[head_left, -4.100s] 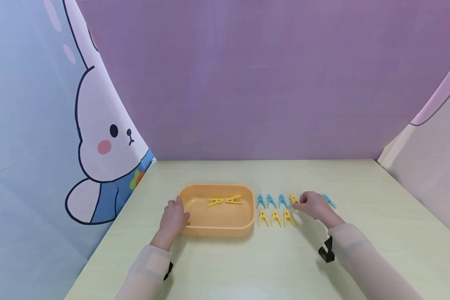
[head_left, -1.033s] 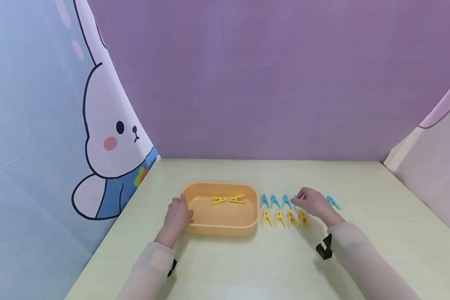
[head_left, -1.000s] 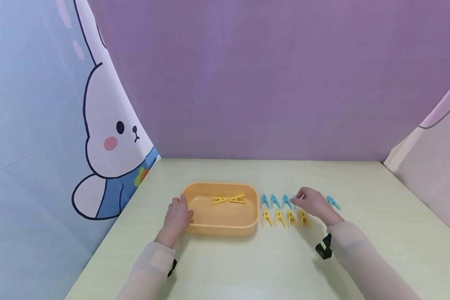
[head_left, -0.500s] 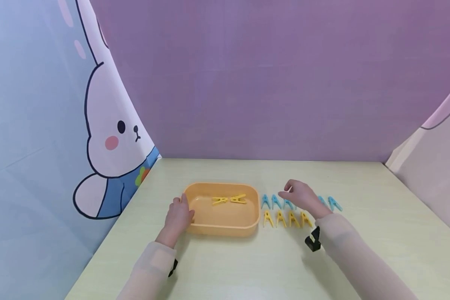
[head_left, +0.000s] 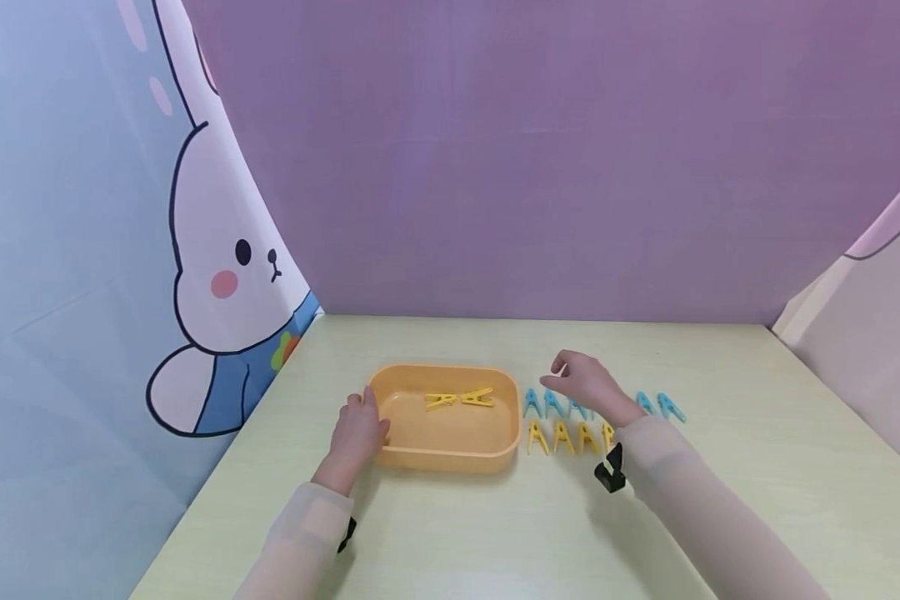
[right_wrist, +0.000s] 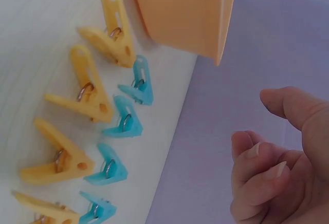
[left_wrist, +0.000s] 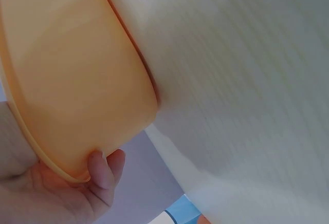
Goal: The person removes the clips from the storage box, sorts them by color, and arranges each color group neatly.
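My left hand (head_left: pixel 354 433) grips the left end of an orange plastic basin (head_left: pixel 442 460), its fingers and thumb curled over the rim in the left wrist view. Inside the basin lie two yellow clothespins (head_left: pixel 477 397). My right hand (head_left: pixel 588 385) is raised over the clothespins right of the basin, fingers loosely bent and thumb apart. In the right wrist view nothing is between the fingers of that hand (right_wrist: pixel 277 172). Below it, a row of blue clothespins (right_wrist: pixel 124 117) stands behind a row of yellow clothespins (right_wrist: pixel 82 88). The right forearm partly covers both rows in the head view.
Two more blue clothespins (head_left: pixel 671 407) lie farther right, beyond the right wrist. The pale table (head_left: pixel 450 533) ends at a purple backdrop (head_left: pixel 540 167). A cloth with a cartoon rabbit (head_left: pixel 232 267) hangs on the left.
A yellow clothespin my right hand held is now in the front row. That hand has since let go of a blue one in the back row and risen left. The left hand keeps its grip.
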{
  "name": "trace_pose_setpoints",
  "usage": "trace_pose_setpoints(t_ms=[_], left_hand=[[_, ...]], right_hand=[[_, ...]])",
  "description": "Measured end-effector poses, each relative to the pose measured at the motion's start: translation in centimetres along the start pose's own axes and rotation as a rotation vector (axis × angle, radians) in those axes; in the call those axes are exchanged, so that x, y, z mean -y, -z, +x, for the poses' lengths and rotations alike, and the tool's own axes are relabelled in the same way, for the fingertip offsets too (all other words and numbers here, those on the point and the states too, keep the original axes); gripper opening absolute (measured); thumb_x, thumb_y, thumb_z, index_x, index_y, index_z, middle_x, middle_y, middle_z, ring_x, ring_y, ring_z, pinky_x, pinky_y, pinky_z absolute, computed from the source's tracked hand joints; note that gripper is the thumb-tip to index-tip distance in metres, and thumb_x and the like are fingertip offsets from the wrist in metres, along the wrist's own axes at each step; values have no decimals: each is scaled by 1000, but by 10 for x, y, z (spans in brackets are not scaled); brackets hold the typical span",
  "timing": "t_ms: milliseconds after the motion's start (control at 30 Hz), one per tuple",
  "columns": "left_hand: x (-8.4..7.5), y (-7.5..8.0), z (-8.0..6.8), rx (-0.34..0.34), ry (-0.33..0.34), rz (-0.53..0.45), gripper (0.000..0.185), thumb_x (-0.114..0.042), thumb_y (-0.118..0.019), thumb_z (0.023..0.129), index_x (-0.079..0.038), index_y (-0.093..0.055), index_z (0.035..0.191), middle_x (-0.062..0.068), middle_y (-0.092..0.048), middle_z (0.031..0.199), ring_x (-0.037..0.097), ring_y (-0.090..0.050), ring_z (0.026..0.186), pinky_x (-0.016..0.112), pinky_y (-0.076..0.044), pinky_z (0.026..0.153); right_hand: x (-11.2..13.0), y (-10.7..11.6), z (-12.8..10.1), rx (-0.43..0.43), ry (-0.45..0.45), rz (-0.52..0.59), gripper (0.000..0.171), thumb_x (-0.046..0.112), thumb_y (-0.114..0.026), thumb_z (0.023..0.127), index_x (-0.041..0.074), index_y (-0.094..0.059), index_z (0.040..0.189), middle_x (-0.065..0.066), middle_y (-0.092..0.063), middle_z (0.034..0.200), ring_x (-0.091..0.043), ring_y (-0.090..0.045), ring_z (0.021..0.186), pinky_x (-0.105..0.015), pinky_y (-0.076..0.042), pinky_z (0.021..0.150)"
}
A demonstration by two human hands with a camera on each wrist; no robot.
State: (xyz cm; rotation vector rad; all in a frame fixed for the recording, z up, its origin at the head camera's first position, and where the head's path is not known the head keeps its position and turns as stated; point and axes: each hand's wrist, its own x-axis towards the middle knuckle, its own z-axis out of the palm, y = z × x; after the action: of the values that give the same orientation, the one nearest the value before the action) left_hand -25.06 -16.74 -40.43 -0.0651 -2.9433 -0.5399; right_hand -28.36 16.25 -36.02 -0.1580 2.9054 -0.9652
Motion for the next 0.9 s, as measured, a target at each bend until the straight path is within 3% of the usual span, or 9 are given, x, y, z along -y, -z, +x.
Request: trace_pose_setpoints(t_ms=[533, 900], left_hand=[[4, -4, 3, 7, -1, 15, 63, -14, -62, 87, 16, -30, 134, 34, -42, 114, 43, -50, 96, 47, -48, 73], [5, -5, 3, 27, 24, -6, 65, -14, -61, 88, 14, -28, 137, 33, -40, 119, 42, -48, 99, 46, -47, 74]], right_hand=[[28, -11, 11, -2, 92, -31, 27, 25, -63, 87, 1, -57, 99, -9, -58, 89, -22, -54, 76, -35, -46, 63], [47, -24, 18, 19, 103, -62, 24, 24, -64, 86, 3, -58, 98, -6, -57, 86, -20, -53, 74, -31, -45, 61]])
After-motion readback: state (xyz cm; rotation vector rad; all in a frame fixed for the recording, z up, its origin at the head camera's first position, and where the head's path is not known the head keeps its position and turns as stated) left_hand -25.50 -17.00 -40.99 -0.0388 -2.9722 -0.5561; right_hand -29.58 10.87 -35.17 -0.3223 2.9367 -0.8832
